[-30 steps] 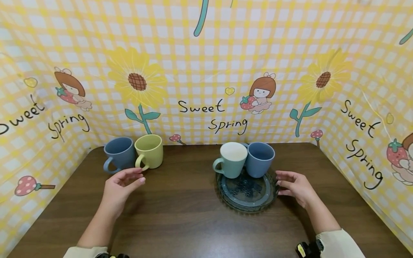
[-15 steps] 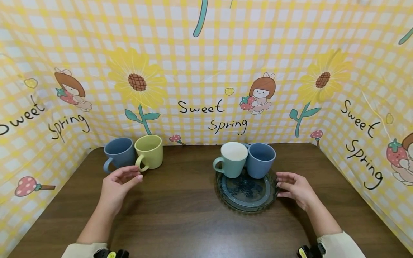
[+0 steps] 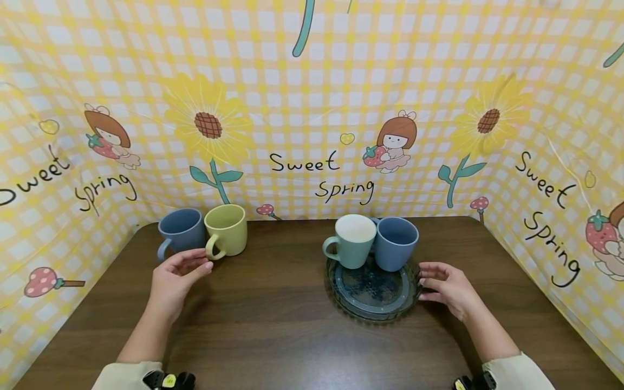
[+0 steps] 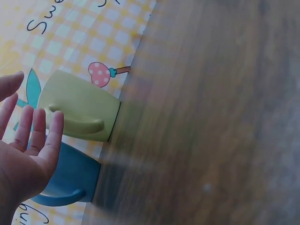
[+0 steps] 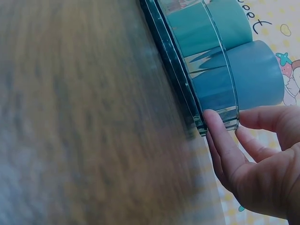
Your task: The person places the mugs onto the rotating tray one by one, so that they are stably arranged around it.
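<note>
My left hand [image 3: 169, 284] is held beside the lime-green mug [image 3: 229, 233], fingertips close to its handle. Its fingers are loosely bent and the thumb stands apart, as the left wrist view also shows, with nothing held. I cannot tell whether a fingertip touches the handle. A dark blue mug [image 3: 179, 228] stands left of the green one, partly behind the hand. My right hand [image 3: 450, 287] touches the right side of a dark see-through glass tray [image 3: 336, 295], extended fingers against its wall [image 5: 229, 121]. On the tray's back half stand a teal mug [image 3: 352, 246] and a blue mug [image 3: 396, 246].
All this is on a dark brown wooden table [image 3: 273, 325]. A yellow checked cloth [image 3: 302, 108] with printed flowers and lettering rises behind the table and on both sides, close behind the mugs.
My left hand has drawn back slightly to the left from the green mug's handle. The right hand has shifted slightly toward me, and the blue mug on the tray slightly right and toward me.
</note>
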`<state>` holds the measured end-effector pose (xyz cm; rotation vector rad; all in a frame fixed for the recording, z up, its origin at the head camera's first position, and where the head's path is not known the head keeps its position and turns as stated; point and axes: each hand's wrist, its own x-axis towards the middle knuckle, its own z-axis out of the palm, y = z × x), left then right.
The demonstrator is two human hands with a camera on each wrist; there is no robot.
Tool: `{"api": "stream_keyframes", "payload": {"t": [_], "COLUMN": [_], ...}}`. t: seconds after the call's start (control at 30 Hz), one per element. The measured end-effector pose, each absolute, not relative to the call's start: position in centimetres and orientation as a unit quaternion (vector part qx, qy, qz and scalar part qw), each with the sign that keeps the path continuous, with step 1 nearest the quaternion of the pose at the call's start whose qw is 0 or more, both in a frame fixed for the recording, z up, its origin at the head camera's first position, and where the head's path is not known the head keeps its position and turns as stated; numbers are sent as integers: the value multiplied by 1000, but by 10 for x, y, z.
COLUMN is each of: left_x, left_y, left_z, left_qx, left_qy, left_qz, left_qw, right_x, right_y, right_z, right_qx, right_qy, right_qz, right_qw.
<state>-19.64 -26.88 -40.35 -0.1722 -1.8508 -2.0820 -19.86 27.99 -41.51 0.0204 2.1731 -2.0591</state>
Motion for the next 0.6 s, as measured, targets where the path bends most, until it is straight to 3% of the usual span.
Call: {"api": "stream_keyframes", "payload": {"t": [0.6], "left_x": [-210], "left_y": [-276], "left_z": [-412], "left_qx": [-31], "left_qy": [-633], "left_qz": [-757], "left_qw": [158], "right_x": [-190], "right_y": [273], "right_z": [-412], "right_qx": [23], "right_qy": [710], "right_qz": [-698], "right_qw": [87]}}
